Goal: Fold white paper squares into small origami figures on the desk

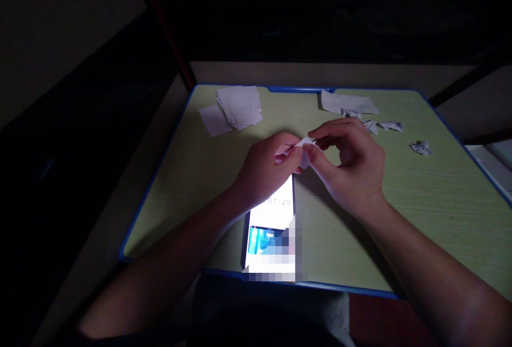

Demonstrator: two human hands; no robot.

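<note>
Between my two hands is a small folded piece of white paper (304,159), held above the middle of the table. My left hand (270,157) pinches its left side, and part of the paper is hidden behind those fingers. On the other side, the thumb and fingers of my right hand (352,157) close on its right edge. Below my left hand lies a lit phone (276,213) showing timer digits; its lower part is blurred out.
A pile of white paper squares (242,107) lies at the back left of the blue-edged table (440,229). At the back right are a larger paper sheet (348,102), several small folded paper pieces (390,126) and a crumpled one (421,148).
</note>
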